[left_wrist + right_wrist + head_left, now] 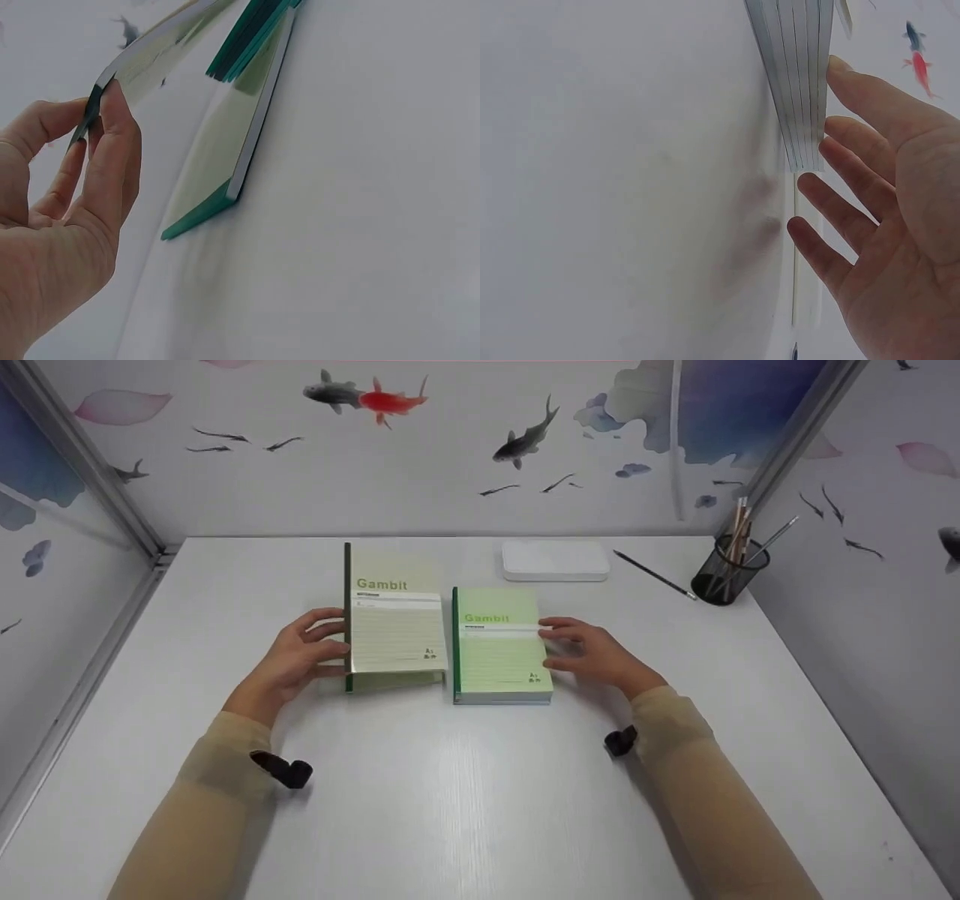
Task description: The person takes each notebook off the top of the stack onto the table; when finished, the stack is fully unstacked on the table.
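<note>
My left hand (pixel 289 664) pinches a pale green Gambit notebook (pixel 397 634) by its dark spine, thumb on the cover and fingers beneath. In the left wrist view this notebook is raised above the table, its pages bending slightly. Under it another notebook (pixel 210 172) with a green spine lies flat, mostly hidden from the head view. To the right sits a neat stack of green notebooks (pixel 501 652), several thick in the right wrist view. My right hand (pixel 600 656) rests its spread, relaxed fingertips at the stack's right edge, without gripping it.
Behind the stack lies a white flat case (pixel 556 562) near the table's back edge. A dark pencil (pixel 652 573) lies diagonally beside a black mesh pen holder (pixel 730 571) with pencils in it. Patterned panels (pixel 435 487) enclose the white table (pixel 450 802) at back and sides.
</note>
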Available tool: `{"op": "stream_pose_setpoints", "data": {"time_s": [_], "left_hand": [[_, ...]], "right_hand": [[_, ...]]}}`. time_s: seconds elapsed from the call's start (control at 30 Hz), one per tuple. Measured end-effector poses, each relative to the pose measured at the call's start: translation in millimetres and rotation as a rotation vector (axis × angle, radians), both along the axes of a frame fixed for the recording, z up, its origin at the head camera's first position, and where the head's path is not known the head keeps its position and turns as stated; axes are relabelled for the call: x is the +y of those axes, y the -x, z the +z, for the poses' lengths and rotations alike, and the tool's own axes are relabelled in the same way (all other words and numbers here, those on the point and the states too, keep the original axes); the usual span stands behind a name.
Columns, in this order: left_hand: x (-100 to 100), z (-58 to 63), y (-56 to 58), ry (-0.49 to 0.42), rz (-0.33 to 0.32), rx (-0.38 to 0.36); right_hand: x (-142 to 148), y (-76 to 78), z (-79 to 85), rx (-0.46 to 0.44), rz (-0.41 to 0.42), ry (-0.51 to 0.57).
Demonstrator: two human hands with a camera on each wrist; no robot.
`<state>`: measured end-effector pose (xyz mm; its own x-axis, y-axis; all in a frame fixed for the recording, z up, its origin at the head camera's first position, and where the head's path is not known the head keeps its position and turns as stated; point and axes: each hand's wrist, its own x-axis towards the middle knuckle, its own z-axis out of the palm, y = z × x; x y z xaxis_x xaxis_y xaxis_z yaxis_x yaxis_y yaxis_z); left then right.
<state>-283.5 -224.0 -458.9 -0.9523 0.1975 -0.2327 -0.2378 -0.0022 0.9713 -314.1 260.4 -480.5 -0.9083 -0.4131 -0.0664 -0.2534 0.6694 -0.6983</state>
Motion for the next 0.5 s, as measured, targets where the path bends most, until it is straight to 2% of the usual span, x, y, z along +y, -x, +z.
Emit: {"op": "stream_pose_setpoints", "data": {"time_s": [0.23,0.37,0.5], "left_hand": [[-49,5.3,-5.0,-0.029,0.075,-0.012],[-80,1.4,-11.4,-0.069,0.106,-0.022],[-111,-5.0,-20.3,-0.104,0.105,-0.037]], "right_hand": [[0,-2.4,1.5,-0.006,-0.006,0.006],[-1,-2.2,2.2,0.002,0.006,0.004],[-2,-2.1,2.0,-0.004,0.002,-0.002]]}}
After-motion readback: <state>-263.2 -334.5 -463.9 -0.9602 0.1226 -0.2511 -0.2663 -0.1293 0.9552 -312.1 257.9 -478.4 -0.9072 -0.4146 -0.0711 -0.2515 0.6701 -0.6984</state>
